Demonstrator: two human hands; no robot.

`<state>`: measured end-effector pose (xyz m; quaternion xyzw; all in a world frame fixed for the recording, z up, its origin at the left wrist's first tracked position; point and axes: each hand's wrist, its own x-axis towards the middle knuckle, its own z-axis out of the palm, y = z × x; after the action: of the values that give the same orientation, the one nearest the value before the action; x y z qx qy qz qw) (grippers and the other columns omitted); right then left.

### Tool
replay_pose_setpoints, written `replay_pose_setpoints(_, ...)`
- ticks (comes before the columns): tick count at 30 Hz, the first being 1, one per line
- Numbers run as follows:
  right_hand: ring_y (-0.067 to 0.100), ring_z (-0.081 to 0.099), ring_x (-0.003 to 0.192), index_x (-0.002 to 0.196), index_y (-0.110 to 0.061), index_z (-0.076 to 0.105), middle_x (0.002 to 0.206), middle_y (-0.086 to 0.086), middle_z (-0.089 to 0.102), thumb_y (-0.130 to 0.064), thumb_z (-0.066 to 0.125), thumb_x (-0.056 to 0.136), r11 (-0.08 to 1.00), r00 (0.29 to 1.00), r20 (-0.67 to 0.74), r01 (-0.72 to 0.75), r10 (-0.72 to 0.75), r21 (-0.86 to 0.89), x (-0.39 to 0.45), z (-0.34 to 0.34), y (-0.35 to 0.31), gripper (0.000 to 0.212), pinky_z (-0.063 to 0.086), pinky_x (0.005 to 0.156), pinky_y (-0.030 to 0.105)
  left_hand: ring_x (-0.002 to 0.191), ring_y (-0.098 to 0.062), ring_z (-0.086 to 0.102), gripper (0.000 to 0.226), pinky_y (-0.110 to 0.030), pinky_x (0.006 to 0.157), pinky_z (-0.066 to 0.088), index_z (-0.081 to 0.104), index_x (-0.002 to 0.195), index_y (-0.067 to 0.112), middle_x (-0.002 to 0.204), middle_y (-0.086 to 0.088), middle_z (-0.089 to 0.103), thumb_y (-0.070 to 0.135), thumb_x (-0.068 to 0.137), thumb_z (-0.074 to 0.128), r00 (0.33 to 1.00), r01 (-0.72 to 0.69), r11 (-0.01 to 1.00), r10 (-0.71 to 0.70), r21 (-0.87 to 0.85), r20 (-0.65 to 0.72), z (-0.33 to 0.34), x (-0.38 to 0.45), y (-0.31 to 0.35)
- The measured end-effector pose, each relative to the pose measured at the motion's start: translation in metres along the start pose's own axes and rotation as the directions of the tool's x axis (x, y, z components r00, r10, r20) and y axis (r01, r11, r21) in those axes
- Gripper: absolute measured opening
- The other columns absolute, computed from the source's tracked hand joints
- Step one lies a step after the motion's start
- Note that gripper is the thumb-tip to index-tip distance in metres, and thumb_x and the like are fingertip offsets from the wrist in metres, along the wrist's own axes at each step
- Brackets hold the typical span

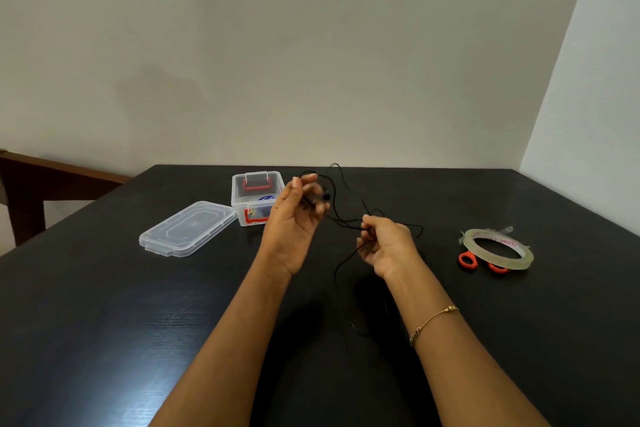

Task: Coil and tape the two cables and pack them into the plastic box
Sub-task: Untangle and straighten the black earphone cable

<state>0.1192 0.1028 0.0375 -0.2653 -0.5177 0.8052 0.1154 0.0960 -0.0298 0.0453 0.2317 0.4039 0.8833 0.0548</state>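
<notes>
A thin black cable (341,222) runs between both hands above the dark table. My left hand (294,218) is raised and pinches loops of it near its small black end piece. My right hand (384,246) grips the cable lower down; a loose length hangs from it to the table. Behind my left hand stands the clear plastic box (242,199) with red clasps, open, with something blue inside. I cannot make out a second cable apart from this one.
The box's clear lid (188,228) lies flat to the left of the box. A roll of clear tape (498,248) rests on orange-handled scissors (468,259) at the right. The table's far edge meets the wall behind the box.
</notes>
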Motion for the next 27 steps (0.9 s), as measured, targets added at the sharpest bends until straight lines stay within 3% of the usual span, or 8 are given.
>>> replay_pose_setpoints(3, 0.011, 0.052, 0.048, 0.075, -0.003, 0.063, 0.061, 0.005, 0.060, -0.014, 0.056, 0.088, 0.928, 0.984, -0.063, 0.134, -0.166, -0.348, 0.003, -0.003, 0.006, 0.018, 0.048, 0.049, 0.023, 0.106, -0.015, 0.061, 0.027, -0.033, 0.094, 0.048, 0.058, 0.083, 0.016, 0.107, -0.001, 0.066, 0.024, 0.096, 0.036, 1.000, 0.009, 0.977, -0.010, -0.212, -0.004, -0.001, 0.003, 0.003)
replay_pose_setpoints(6, 0.013, 0.061, 0.050, 0.076, -0.006, 0.065, 0.065, 0.005, 0.069, -0.028, 0.052, 0.092, 0.474, 0.954, 0.098, 0.228, -0.283, -0.850, 0.005, -0.006, 0.010, 0.030, 0.056, 0.055, 0.027, 0.119, -0.021, 0.054, 0.038, -0.038, 0.100, 0.042, 0.061, 0.069, 0.012, 0.111, -0.008, 0.064, 0.016, 0.096, 0.034, 0.993, 0.039, 0.962, -0.069, -0.272, -0.100, -0.006, 0.006, 0.005)
replay_pose_setpoints(9, 0.018, 0.063, 0.058, 0.063, -0.011, 0.057, 0.062, 0.005, 0.066, -0.027, 0.052, 0.091, 0.289, 0.878, 0.285, 0.408, -0.385, -0.866, -0.003, -0.001, 0.009, 0.032, 0.054, 0.057, 0.029, 0.109, -0.023, 0.061, 0.039, -0.034, 0.090, 0.051, 0.048, 0.057, 0.011, 0.107, -0.012, 0.067, 0.011, 0.092, 0.031, 0.988, 0.082, 0.976, -0.106, -0.199, -0.113, -0.010, 0.006, 0.006)
replay_pose_setpoints(12, 0.015, 0.051, 0.059, 0.067, -0.012, 0.053, 0.061, -0.001, 0.054, -0.024, 0.055, 0.090, 0.166, 0.612, 0.388, 0.655, -0.689, -0.737, -0.008, 0.004, 0.011, 0.026, 0.034, 0.048, 0.018, 0.068, -0.014, 0.066, 0.041, -0.021, 0.053, 0.049, 0.039, 0.049, 0.016, 0.083, -0.005, 0.073, 0.012, 0.089, 0.030, 0.983, 0.156, 0.987, -0.152, 0.034, -0.099, -0.012, 0.002, 0.003)
replay_pose_setpoints(16, 0.010, 0.052, 0.075, 0.107, -0.006, 0.060, 0.095, 0.005, 0.056, -0.010, 0.060, 0.087, 0.156, 0.483, 0.505, 0.815, -0.715, -0.558, -0.001, 0.008, 0.019, 0.020, 0.042, 0.066, 0.011, 0.036, -0.007, 0.031, 0.040, -0.021, 0.042, 0.020, 0.041, 0.045, 0.018, 0.046, 0.002, 0.047, 0.016, 0.084, 0.033, 0.967, 0.229, 0.962, -0.243, 0.150, 0.082, -0.010, 0.000, 0.005)
replay_pose_setpoints(23, 0.012, 0.058, 0.074, 0.148, -0.022, 0.005, 0.083, -0.002, 0.058, -0.019, 0.062, 0.085, 0.291, 0.662, 0.479, 0.714, -0.576, -0.637, 0.004, 0.007, 0.019, 0.085, 0.049, 0.072, 0.023, 0.033, -0.004, 0.030, 0.024, -0.017, 0.039, 0.023, 0.055, 0.055, 0.015, 0.040, 0.006, 0.042, 0.024, 0.077, 0.052, 0.795, 0.316, 0.907, -0.413, 0.278, 0.444, -0.008, -0.004, 0.005)
replay_pose_setpoints(25, 0.019, 0.060, 0.097, 0.144, -0.017, 0.029, 0.108, 0.003, 0.059, -0.018, 0.060, 0.086, 0.431, 0.759, 0.365, 0.621, -0.539, -0.655, 0.007, 0.002, 0.011, 0.065, 0.048, 0.083, 0.029, 0.033, -0.003, 0.032, 0.021, -0.015, 0.038, 0.026, 0.056, 0.055, 0.014, 0.041, 0.007, 0.044, 0.027, 0.072, 0.060, 0.784, 0.311, 0.920, -0.390, 0.239, 0.483, -0.010, -0.003, 0.008)
replay_pose_setpoints(27, 0.021, 0.056, 0.111, 0.123, -0.012, 0.055, 0.119, 0.005, 0.060, -0.007, 0.052, 0.086, 0.766, 0.879, 0.328, 0.466, -0.345, -0.444, 0.007, -0.007, -0.003, 0.037, 0.046, 0.084, 0.028, 0.032, -0.003, 0.030, 0.023, -0.014, 0.037, 0.026, 0.055, 0.052, 0.015, 0.041, 0.006, 0.041, 0.023, 0.074, 0.055, 0.854, 0.280, 0.933, -0.350, 0.227, 0.385, -0.011, -0.001, 0.008)
